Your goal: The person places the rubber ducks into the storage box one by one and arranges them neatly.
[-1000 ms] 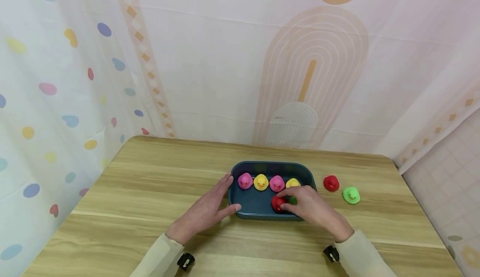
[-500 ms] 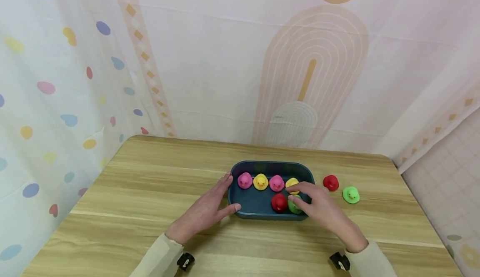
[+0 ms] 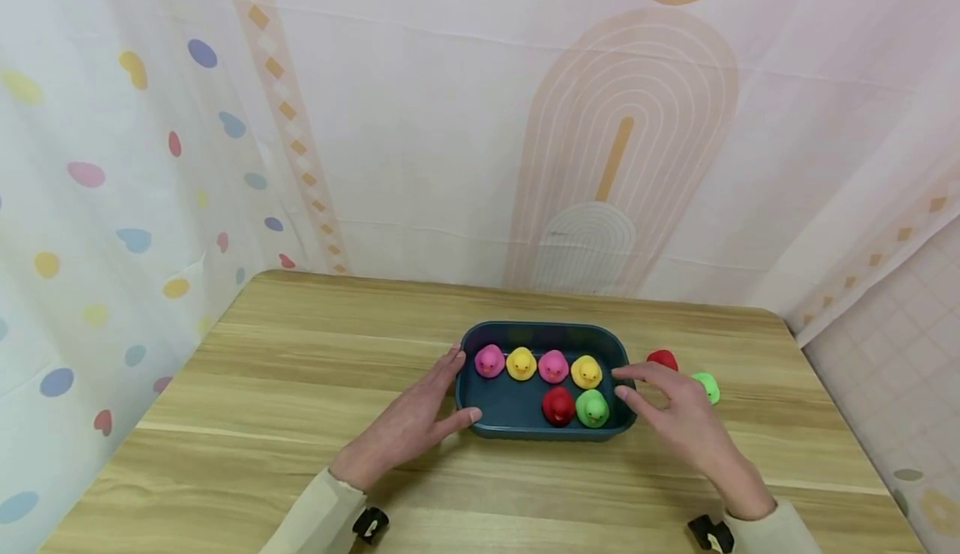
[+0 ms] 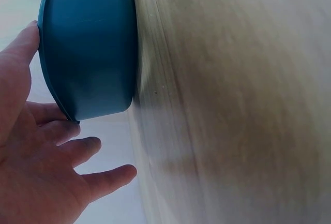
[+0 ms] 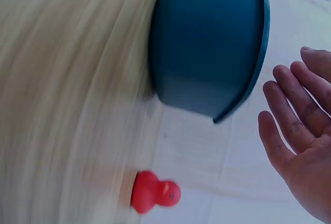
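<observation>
A dark blue rectangular box (image 3: 510,411) stands on the table in the head view. Along its far side sit a pink rubber duck (image 3: 490,361), a yellow duck (image 3: 521,364), another pink duck (image 3: 553,366) and another yellow duck (image 3: 587,371). In the near right part are a red duck (image 3: 558,406) and a green duck (image 3: 592,408). My left hand (image 3: 408,425), fingers spread, touches the box's left rim with thumb and fingertips. Holding nothing, my right hand (image 3: 682,421) hovers by the right rim, fingers extended.
Right of the box, a second red duck (image 3: 662,359) and a second green duck (image 3: 707,386) lie on the wooden table (image 3: 300,354), both partly hidden by the right hand. A patterned curtain (image 3: 435,137) hangs behind the table and at the left.
My right hand has let go of the red duck inside the box and moved right, out past the green duck to the rim. The left hand stays put.
</observation>
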Demonstrator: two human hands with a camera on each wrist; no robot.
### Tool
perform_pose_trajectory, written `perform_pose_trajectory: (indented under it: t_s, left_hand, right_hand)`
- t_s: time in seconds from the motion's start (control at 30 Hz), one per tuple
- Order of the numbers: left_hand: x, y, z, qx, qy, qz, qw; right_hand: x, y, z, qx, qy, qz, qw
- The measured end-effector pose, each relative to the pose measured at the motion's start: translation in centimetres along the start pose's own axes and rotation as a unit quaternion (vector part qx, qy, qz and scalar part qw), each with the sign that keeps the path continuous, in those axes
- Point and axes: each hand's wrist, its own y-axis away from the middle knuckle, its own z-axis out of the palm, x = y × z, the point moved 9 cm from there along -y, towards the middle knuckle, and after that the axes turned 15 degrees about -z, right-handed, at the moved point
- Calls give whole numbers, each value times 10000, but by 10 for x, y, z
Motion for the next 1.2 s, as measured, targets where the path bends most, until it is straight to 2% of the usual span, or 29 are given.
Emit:
perform_pose_trajectory:
  t_s: [0.2, 0.5, 0.7, 0.8, 0.97, 1.2]
  left_hand:
    - [1, 1, -1, 37, 4, 55, 10000]
    - [0, 1, -1, 36, 11, 56, 10000]
    - [0, 2, 0, 1, 38, 77, 10000]
    - [0, 2, -1, 9, 45, 84, 10000]
    - [1, 2, -1, 36, 30, 77, 10000]
    - [1, 3, -1, 14, 23, 37, 10000]
  right_hand:
    - [14, 8, -16, 195, 379, 124, 9990]
    - [38, 17, -34, 444, 374, 391, 9975]
    - [46, 16, -41, 515, 660, 74, 9965]
    - [52, 15, -42, 445, 733, 24, 9963]
    - [64, 14, -42, 220, 739, 231, 9968]
    - [77, 14, -38, -328, 623, 498, 9963]
